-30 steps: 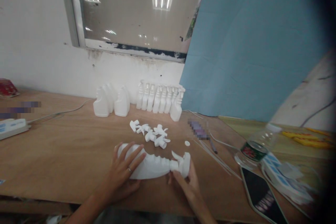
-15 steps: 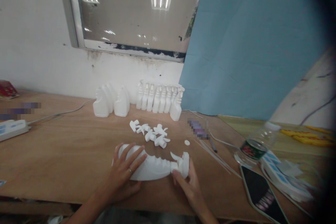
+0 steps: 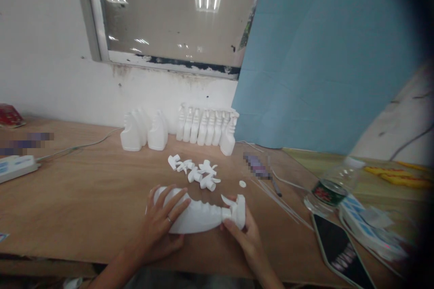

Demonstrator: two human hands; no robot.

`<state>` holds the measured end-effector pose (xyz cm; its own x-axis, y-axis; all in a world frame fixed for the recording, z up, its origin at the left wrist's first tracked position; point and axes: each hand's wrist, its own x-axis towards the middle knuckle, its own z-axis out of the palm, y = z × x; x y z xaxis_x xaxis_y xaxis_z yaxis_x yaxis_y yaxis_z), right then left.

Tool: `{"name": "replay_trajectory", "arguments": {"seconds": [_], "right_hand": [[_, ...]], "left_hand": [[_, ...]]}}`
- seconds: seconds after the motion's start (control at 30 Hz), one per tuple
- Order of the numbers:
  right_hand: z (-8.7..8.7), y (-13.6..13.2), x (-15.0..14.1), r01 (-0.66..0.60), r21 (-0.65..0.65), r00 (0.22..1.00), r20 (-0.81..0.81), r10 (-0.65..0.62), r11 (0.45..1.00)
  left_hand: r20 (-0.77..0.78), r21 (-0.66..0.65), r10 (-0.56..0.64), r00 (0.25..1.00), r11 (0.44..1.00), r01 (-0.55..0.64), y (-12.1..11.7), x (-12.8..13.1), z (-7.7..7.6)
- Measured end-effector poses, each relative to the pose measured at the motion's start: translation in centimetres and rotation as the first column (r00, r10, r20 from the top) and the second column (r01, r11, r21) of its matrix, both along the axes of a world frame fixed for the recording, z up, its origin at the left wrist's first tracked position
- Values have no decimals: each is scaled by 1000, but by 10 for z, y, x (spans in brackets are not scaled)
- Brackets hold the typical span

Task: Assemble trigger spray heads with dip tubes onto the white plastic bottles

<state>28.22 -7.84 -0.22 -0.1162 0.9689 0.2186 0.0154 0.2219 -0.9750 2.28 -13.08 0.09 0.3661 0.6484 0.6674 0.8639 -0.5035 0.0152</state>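
A white spray bottle [image 3: 201,216] lies on its side near the front of the table, its base to the left. My left hand [image 3: 162,221] is wrapped over the base end, a ring on one finger. At the neck, my right hand [image 3: 246,235] grips the white trigger sprayer head [image 3: 239,212], which sits on the bottle's mouth; the trigger lever points up and left. Just beyond the bottle lie several loose white sprayer heads [image 3: 195,174]. A small white disc [image 3: 242,184] rests to their right.
Along the wall stand headless white bottles [image 3: 158,135] and a row of bottles with sprayer heads [image 3: 205,131]. On the right are thin clear tubes [image 3: 276,201], a water bottle [image 3: 327,192], a phone [image 3: 341,250] and a power strip [image 3: 369,230]. Another power strip [image 3: 16,167] lies left.
My right hand's fingers have shifted slightly around the sprayer head, and a fingertip now shows behind the trigger. The left hand keeps its hold; the bottle stays almost in place.
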Motion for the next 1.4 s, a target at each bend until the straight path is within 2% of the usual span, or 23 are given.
{"name": "replay_trajectory", "arguments": {"seconds": [0.13, 0.23, 0.47, 0.57, 0.7, 0.83, 1.0, 1.07, 1.13, 1.27, 1.33, 1.4], "right_hand": [[6, 0, 0, -29, -60, 993, 114, 35, 998], [9, -3, 0, -5, -32, 980, 200, 11, 999], [5, -6, -5, -20, 7, 980, 201, 18, 1000], [0, -13, -10, -123, 2, 969, 217, 119, 992], [3, -25, -16, -308, 17, 894, 347, 284, 951], [9, -28, -16, -350, 42, 860, 411, 303, 936], [12, -29, -18, -394, 36, 823, 458, 335, 918], [11, -30, -19, -394, 21, 832, 433, 347, 919], [7, -29, -18, -362, -3, 867, 366, 338, 932], [-6, -19, -2, -277, 22, 952, 141, 271, 961], [-11, -12, 10, -232, 59, 972, -7, 233, 971], [-10, -4, 19, -129, 76, 972, -187, 141, 989]], "left_hand": [[1, -2, 5, 1000, 1000, -5, -1, 0, 4], [36, 6, -5, 999, 1000, 5, -1, 0, 5], [33, 27, 36, 999, 999, -37, -5, 3, 2], [-62, 105, 35, 997, 994, -29, -7, 11, 3], [-137, 204, -16, 990, 978, 44, -7, 24, 1], [-103, 213, -34, 994, 975, 55, -7, 28, -5], [-41, 323, -103, 994, 940, 111, -6, 29, -19], [-41, 334, -93, 995, 937, 101, -5, 30, -23], [-50, 316, -62, 997, 946, 75, -5, 30, -20], [-70, 274, 18, 997, 962, 2, -12, 18, 7], [-19, 254, 59, 998, 966, -52, -16, 6, 21], [50, 226, 83, 995, 970, -93, -17, -6, 26]]}}
